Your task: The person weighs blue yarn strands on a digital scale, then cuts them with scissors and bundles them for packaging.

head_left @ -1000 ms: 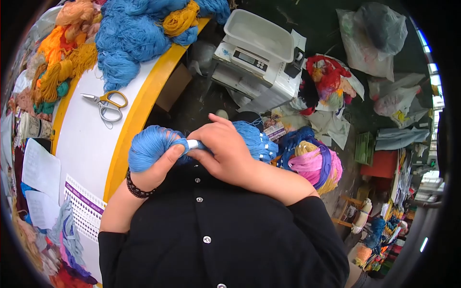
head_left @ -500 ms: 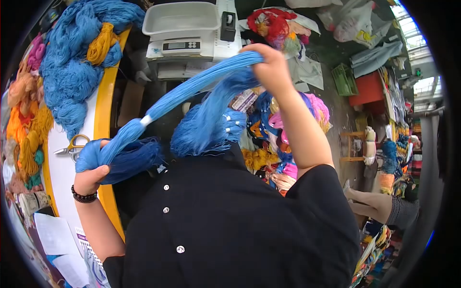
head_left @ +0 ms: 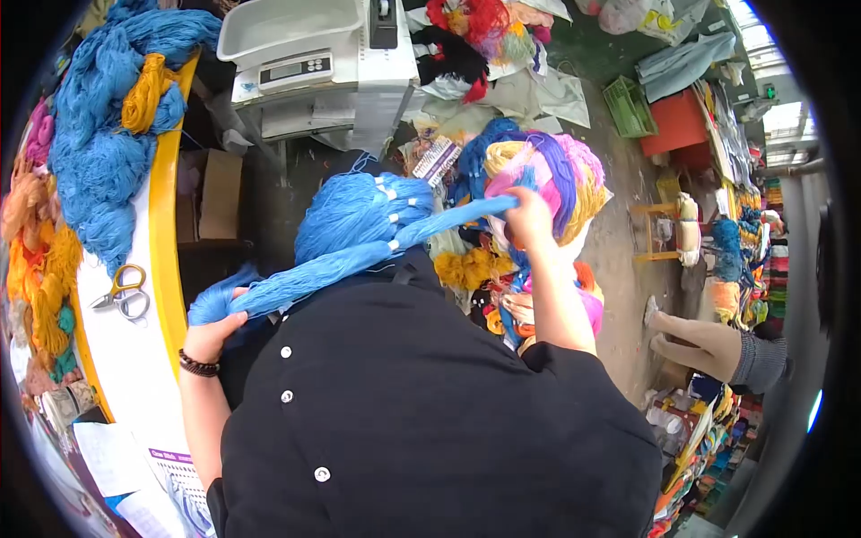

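A long blue thread skein stretches across the front of my body, with a white tie near its middle. My left hand is closed around one end, and loose strands hang behind it. At the other end my right hand grips the skein in a closed fist. Behind the skein, by my lap, lies a bundle of blue skeins with several white ties. Scissors with a yellow and a grey handle loop rest on the white table, left of my left hand.
A yellow-edged white table runs along the left, bearing a blue yarn heap. A digital scale with a tray stands ahead. Multicoloured yarn is piled at right. Another person's legs show farther right.
My right hand has come down and slightly right, drawing the skein out straighter and lower. My left hand has moved right, and the skein's loose tail no longer hangs over the bundle.
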The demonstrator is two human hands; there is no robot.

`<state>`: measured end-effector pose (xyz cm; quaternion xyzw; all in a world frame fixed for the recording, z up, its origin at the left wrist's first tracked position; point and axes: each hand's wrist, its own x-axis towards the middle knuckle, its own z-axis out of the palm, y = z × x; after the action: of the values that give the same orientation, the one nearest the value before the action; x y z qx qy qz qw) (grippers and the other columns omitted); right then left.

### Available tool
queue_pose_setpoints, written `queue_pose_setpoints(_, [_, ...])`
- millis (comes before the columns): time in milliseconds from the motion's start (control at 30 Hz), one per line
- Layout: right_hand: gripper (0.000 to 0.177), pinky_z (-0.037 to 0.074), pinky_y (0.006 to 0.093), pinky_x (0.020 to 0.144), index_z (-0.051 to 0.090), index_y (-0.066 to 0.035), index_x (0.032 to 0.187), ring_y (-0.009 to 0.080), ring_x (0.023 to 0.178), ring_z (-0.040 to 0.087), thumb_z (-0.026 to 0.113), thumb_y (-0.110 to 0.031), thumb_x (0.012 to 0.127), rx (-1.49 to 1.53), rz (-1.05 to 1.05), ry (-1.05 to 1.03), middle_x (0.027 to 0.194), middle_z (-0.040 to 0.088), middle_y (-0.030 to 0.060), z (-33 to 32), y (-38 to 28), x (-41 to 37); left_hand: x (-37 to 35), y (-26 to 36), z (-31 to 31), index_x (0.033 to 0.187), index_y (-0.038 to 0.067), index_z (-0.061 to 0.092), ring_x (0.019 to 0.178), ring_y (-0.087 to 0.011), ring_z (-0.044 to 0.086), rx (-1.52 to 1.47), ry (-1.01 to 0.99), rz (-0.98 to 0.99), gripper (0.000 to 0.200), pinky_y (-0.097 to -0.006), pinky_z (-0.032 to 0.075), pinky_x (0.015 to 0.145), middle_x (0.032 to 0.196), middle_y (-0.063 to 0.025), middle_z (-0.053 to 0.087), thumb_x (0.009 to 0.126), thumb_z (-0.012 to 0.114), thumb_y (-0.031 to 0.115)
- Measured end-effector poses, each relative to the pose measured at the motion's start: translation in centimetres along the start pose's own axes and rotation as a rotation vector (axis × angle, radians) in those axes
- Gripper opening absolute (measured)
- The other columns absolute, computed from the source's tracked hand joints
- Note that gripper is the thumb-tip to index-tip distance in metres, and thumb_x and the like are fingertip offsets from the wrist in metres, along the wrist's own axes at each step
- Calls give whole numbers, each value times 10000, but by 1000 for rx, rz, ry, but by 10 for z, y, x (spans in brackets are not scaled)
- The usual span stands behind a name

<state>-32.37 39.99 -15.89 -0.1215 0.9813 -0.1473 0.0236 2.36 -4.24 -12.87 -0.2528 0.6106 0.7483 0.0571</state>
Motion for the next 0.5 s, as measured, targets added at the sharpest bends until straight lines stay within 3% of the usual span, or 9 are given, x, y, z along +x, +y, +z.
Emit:
queue_pose_setpoints(33, [353,476,393,900,679,-81,1064,312,1021,621,675,-116,713,-70,-85,-136,1051,658,170,3,-10,-11,0,-2,3,1137,31,639,670,-36,510,53,82,-76,348,-179,388,593,856,39,621,802,701,106])
queue_pose_setpoints(67, [407,468,394,917,663,-63,1084,310,1051,605,721,-133,687,44,-192,-176,1104,643,158,3,-22,-23,2,-11,3,1142,46,646,600,-28,469,15,117,-146,338,-176,349,536,808,49,611,818,694,129])
queue_pose_setpoints(100, [407,473,375,910,655,-54,1091,305,1045,605,731,-131,698,172,-321,-131,1096,646,140,15,-29,-29,5,-27,-1,1147,61,654,529,-19,428,-23,153,-218,328,-173,309,480,759,59,600,833,686,151])
queue_pose_setpoints(133, [344,482,360,890,662,-49,1063,302,1012,617,719,-120,732,338,-320,-125,1063,654,138,22,-46,-37,9,-53,-10,1156,85,662,453,-21,358,-19,160,-203,302,-184,269,427,687,68,574,874,655,193])
queue_pose_setpoints(200, [222,498,373,848,683,-52,968,289,965,634,716,-149,771,471,-441,-65,1028,661,130,32,-82,-56,10,-62,-4,1150,94,669,462,-23,371,-12,206,-277,274,-181,285,438,671,69,568,901,625,202])
queue_pose_setpoints(300, [370,453,399,908,619,-62,1078,313,1027,579,720,-135,730,444,-636,-12,1056,637,121,35,-127,-68,13,-55,14,1171,99,655,486,-22,390,3,204,-170,282,-176,298,448,929,23,680,927,588,224])
queue_pose_setpoints(333, [408,442,401,923,603,-63,1108,316,1028,574,721,-138,726,442,-636,17,1052,630,129,39,-134,-69,12,-45,22,1171,68,645,495,-24,399,-21,203,-140,283,-173,306,460,1090,-17,673,933,564,199])
queue_pose_setpoints(433, [425,430,419,909,578,-68,1113,327,989,572,719,-145,720,433,-626,51,986,627,133,47,-144,-67,18,-28,31,1147,27,640,490,-29,397,-105,82,-48,271,-169,311,468,1112,-51,669,929,544,157])
queue_pose_setpoints(500, [338,449,432,820,582,-69,1041,332,901,584,704,-140,734,369,-635,-139,907,632,118,45,-143,-60,22,-18,40,1120,2,641,480,-33,391,-129,39,5,259,-169,313,469,1114,-84,666,923,530,129])
